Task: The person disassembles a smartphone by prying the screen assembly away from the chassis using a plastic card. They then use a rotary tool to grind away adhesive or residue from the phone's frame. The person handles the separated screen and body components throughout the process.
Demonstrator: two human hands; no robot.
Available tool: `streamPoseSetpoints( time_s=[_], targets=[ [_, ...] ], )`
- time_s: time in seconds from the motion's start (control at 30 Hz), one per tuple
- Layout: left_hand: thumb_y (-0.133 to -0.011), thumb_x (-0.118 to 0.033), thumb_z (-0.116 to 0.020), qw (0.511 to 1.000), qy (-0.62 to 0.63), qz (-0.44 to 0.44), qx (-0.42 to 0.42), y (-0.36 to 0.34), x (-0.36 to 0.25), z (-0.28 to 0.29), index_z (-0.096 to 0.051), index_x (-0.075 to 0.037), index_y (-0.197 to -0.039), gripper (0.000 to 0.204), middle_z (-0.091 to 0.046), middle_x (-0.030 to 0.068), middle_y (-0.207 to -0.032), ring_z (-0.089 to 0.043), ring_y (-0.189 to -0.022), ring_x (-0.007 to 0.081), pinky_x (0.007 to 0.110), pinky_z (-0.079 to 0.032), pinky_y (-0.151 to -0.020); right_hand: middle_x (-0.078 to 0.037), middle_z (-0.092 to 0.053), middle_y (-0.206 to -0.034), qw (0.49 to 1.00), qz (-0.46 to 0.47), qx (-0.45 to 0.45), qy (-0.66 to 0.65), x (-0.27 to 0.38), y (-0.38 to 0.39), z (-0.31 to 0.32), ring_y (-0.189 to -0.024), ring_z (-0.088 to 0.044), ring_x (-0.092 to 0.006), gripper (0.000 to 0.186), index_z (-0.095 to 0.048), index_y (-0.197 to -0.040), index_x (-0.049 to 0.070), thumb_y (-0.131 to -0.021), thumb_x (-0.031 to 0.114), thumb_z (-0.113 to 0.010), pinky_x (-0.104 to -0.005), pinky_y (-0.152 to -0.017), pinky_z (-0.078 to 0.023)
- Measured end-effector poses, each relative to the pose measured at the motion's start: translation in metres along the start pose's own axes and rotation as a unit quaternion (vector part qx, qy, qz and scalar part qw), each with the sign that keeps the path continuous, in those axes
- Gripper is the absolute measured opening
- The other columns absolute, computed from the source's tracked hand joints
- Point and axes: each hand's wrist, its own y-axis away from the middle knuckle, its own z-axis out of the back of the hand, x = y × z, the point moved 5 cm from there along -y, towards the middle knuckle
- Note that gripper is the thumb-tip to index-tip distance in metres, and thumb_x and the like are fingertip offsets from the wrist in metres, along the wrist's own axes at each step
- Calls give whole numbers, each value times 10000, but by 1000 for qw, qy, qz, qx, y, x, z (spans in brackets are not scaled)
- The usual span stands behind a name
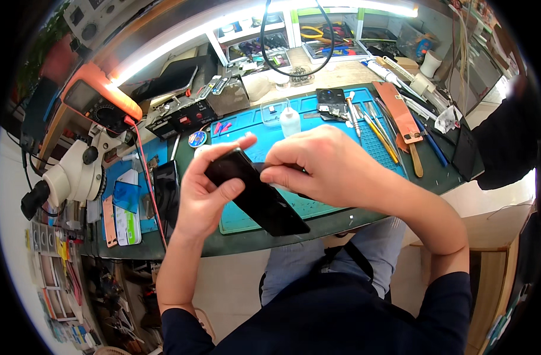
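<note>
The left grip [202, 189] is closed around the upper part of a flat black glass-faced phone [264, 204], thumb across its face and fingers behind; the phone tilts down to the right, raised over the counter [208, 248] with its lower end below the right grip [323, 163]. That right grip is pinched, thumb against bent fingers, on a thin dark piece [285, 167] beside the phone's long edge; what the piece is, and whether it touches the phone, I cannot tell. Beneath both grips spreads a blue rubbery work mat [374, 183]. Just beyond them stands a small white plastic bottle [290, 123]. Right of the right grip lie a brown flat strip [399, 112] and a wooden-handled tool [417, 163]. Left of the left grip are a black glossy slab [167, 192], an orange-cased multimeter [99, 97] and a white microscope [72, 177].
</note>
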Motion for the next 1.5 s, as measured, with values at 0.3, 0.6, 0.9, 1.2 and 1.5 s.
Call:
streamPoseSetpoints(
  time_s=[0.3, 0.6, 0.9, 1.2, 1.5],
  targets=[
    [-918, -48, -727, 974, -209, -90, -15, -32, -7, 4, -496, -38, -1457, 586, -499, 138, -1472, -561, -1252, 185, 346, -495, -1042, -124, -677, -747, 985, -4, -60, 159, 3, -4, 6, -773, -693, -341, 231, -676, -862, 55, -944, 270, -669, -439, -727, -550],
    [-961, -78, -661, 896, -429, -72, -87, -14, -39, -21, -449, -34, -1525, 603, -442, 120, -1547, -499, -1330, 178, 339, -525, -1000, -136, -690, -778, 979, -15, 45, 196, 8, -23, -8, -800, -678, -345, 259, -703, -847, 53, -938, 294, -674, -450, -761, -539],
    [-952, -70, -637, 915, -393, -26, -92, -10, -51, -22, -472, -15, -1503, 577, -444, 159, -1559, -457, -1408, 210, 284, -538, -961, -66, -681, -761, 959, 30, 68, 274, 19, -12, -20, -729, -693, -265, 255, -695, -786, 83, -911, 305, -701, -380, -653, -549],
    [-915, -8, -598, 906, -409, -13, -110, -5, -57, -20, -526, -37, -1465, 555, -415, 195, -1584, -418, -1456, 248, 295, -546, -977, -49, -647, -738, 949, 87, 33, 303, 36, -3, -25, -696, -694, -227, 143, -669, -768, 85, -847, 201, -697, -356, -587, -531],
    [-895, 4, -581, 898, -419, -14, -135, -3, -57, -22, -565, -21, -1417, 524, -424, 224, -1576, -449, -1427, 230, 286, -554, -948, -48, -641, -738, 938, 145, 1, 314, 43, 1, -33, -709, -684, -188, 73, -651, -772, 69, -726, 106, -695, -321, -595, -527]
  ],
)
